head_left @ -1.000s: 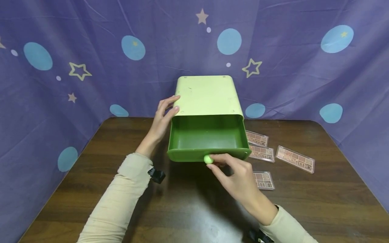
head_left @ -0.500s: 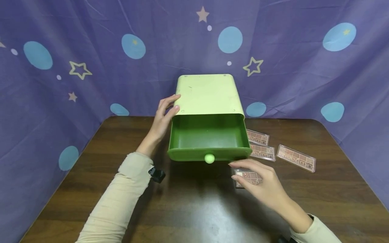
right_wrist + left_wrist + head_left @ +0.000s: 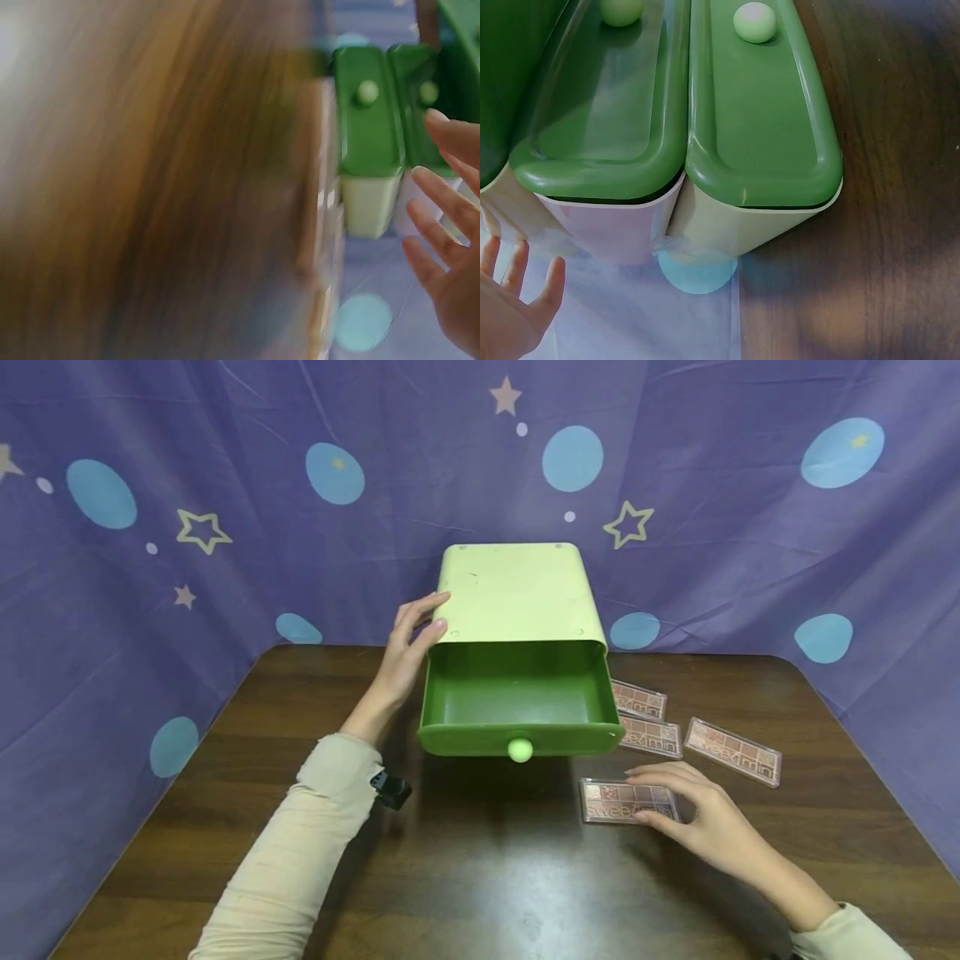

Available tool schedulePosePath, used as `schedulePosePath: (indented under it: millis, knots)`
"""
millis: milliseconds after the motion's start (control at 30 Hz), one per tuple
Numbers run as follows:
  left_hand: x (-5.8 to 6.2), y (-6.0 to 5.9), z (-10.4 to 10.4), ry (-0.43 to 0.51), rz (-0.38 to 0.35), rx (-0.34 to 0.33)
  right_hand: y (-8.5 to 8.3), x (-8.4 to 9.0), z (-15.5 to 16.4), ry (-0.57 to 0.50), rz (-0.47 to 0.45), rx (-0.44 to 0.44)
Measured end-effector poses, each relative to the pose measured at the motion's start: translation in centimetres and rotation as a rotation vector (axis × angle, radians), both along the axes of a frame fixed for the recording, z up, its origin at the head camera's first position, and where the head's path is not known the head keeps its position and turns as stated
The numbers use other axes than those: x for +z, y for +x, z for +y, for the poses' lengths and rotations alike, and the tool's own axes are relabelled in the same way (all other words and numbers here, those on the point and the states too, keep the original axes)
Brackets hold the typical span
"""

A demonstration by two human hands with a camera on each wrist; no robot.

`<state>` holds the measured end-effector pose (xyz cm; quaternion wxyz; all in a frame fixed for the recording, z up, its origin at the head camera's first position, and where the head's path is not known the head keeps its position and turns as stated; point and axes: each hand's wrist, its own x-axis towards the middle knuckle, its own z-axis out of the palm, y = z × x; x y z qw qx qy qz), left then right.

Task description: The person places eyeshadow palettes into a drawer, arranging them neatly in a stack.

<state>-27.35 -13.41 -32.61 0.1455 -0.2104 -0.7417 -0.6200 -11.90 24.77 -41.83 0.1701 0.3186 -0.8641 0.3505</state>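
Right hand moved; fingers touch palette.

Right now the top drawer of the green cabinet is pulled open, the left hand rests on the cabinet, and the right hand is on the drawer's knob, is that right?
Not quite. The head view shows the right hand on a palette lying on the table, clear of the knob. The drawer is pulled open, and the left hand rests on the cabinet.
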Motion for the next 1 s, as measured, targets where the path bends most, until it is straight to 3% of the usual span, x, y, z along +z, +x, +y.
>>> schedulePosePath:
  millis: [200, 467, 733, 1000]
  knots:
    - [0.0, 0.0, 0.1, 0.006, 0.002, 0.0, -1.0, -1.5, 2.3, 0.097, -0.029, 0.046]
    - [0.1, 0.0, 0.0, 0.006, -0.005, 0.006, -1.5, -2.8, 3.9, 0.191, -0.137, 0.025]
    - [0.2, 0.2, 0.0, -0.003, -0.015, 0.006, -1.7, -3.0, 4.0, 0.208, -0.109, 0.055]
    - [0.2, 0.2, -0.1, -0.015, -0.014, 0.001, -1.8, -2.8, 3.8, 0.243, -0.101, 0.026]
